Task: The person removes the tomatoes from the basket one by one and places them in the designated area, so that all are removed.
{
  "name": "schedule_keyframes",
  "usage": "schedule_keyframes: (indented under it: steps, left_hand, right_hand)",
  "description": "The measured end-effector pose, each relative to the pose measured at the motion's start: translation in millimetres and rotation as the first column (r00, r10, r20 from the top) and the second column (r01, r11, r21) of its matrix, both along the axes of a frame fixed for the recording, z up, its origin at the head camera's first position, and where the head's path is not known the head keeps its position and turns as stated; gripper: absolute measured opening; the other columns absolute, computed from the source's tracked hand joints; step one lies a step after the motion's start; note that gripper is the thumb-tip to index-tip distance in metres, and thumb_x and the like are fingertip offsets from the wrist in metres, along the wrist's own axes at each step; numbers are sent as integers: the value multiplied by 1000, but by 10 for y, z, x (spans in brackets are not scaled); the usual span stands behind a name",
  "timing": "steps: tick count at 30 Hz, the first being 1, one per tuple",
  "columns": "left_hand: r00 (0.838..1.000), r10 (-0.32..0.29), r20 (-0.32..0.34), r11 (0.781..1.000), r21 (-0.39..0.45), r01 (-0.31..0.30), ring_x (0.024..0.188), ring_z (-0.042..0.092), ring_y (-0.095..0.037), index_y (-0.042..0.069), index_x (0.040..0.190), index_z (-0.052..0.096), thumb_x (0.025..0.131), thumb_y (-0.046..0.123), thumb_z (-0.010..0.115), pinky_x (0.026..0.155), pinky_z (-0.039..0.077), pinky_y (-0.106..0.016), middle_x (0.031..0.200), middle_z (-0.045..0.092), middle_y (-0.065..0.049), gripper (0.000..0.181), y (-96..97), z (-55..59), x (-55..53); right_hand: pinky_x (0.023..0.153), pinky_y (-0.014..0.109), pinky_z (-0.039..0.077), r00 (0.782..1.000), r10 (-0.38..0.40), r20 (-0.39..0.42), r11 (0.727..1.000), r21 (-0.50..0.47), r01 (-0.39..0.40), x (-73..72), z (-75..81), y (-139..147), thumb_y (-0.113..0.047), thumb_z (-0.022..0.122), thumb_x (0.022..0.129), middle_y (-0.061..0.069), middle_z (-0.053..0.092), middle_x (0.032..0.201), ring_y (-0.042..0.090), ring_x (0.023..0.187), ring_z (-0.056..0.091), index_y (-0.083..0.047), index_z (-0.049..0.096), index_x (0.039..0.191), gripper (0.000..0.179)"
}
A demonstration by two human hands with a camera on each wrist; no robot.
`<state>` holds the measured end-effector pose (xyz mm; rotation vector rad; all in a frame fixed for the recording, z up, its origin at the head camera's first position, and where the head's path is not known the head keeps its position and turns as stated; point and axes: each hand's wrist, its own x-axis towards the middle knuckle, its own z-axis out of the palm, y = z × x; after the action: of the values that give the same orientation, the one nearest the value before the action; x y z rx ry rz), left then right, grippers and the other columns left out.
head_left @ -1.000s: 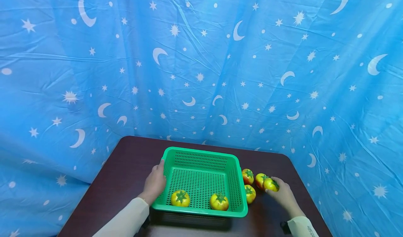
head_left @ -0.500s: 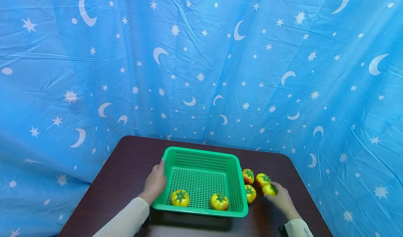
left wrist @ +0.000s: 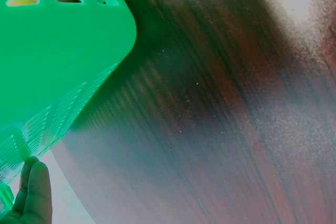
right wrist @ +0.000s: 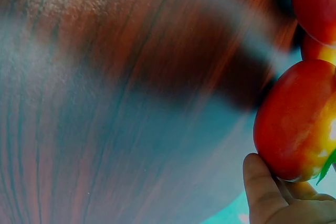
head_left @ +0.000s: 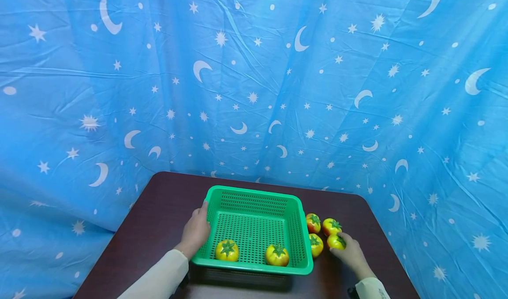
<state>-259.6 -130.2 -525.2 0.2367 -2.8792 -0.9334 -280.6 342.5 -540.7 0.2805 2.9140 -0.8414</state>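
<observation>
A green plastic basket (head_left: 249, 269) stands on the table, with two yellow-red tomatoes, one tomato (head_left: 227, 250) at its front left and another tomato (head_left: 276, 255) at its front right. My left hand (head_left: 195, 233) grips the basket's left side at the rim; the left wrist view catches only its fingers (left wrist: 39, 187) against the outer wall. To the right of the basket, my right hand (head_left: 352, 256) holds a tomato (right wrist: 294, 121) between thumb and fingers, low over the table. Whether this tomato touches the table cannot be told.
Beside the basket's right wall lie a rear tomato (head_left: 312, 223) and a nearer tomato (head_left: 315, 245). Another tomato (head_left: 331, 226) sits just behind the held one. The dark table (head_left: 158, 215) has rounded far corners. A blue curtain (head_left: 254, 91) hangs behind it.
My right hand has shifted slightly left and toward me with its tomato, showing more of the tomato behind. The left hand and the basket have not moved.
</observation>
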Motion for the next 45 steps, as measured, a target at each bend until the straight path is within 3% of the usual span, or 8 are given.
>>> schedule_keyframes:
  steps: [22,34,45]
  left_hand:
    - [1000,-1,-11,1000,5,1,105,60,-33,8,151,21,92,7,53,87,51,-51,136,45,-22,67,-7,-17,0]
    - [1000,1,-9,1000,14,-1,110,58,-33,8,151,20,93,8,53,90,49,-51,137,45,-22,67,-7,-14,-13]
    - [1000,-2,-2,1000,15,2,104,59,-32,8,151,21,93,8,52,87,50,-51,135,45,-22,66,-6,-15,-5]
  right_hand:
    - [93,63,41,1000,-28,10,1000,13,28,8,-169,-104,-18,73,79,32,44,127,44,111,46,2,45,133,64]
    - [94,62,41,1000,4,-16,1000,28,-4,-6,-178,-108,-16,74,78,31,46,128,44,112,46,2,48,131,62]
    - [94,63,41,999,24,-31,999,23,-23,25,-171,-103,-18,75,78,31,47,128,44,113,45,0,49,131,62]
